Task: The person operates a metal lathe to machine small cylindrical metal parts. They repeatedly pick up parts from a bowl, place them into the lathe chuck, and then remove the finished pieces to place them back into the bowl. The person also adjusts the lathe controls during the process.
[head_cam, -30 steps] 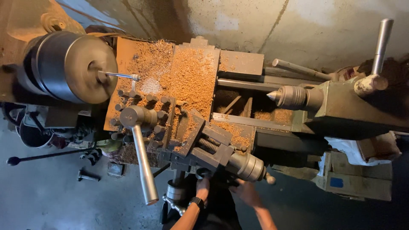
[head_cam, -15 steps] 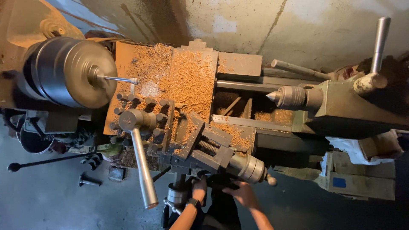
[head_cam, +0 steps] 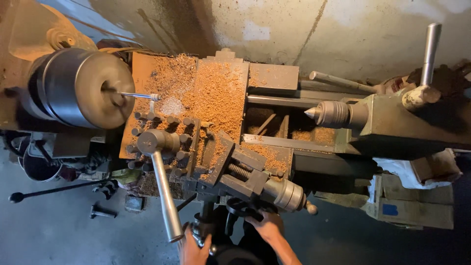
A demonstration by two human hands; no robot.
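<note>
At the bottom of the view the person's left hand (head_cam: 195, 247) is closed around a small dark metal crank handle (head_cam: 201, 229) on the front of the old grey metal lathe (head_cam: 274, 147), while the right hand (head_cam: 267, 225) grips the rim of the black round handwheel (head_cam: 241, 207) just beside it. Up at the left, the large steel chuck (head_cam: 81, 88) looks blurred, as if spinning, and holds a thin silver metal rod (head_cam: 140, 95) whose free end sits close to the square tool post (head_cam: 162, 142) with its long steel lever (head_cam: 166, 196). Orange-brown chips (head_cam: 211, 93) lie thick over the carriage, so a good deal of cutting appears done; the rod is clamped in the chuck and not taken out. The pointed tailstock centre (head_cam: 326, 114) stands well apart to the right.
</note>
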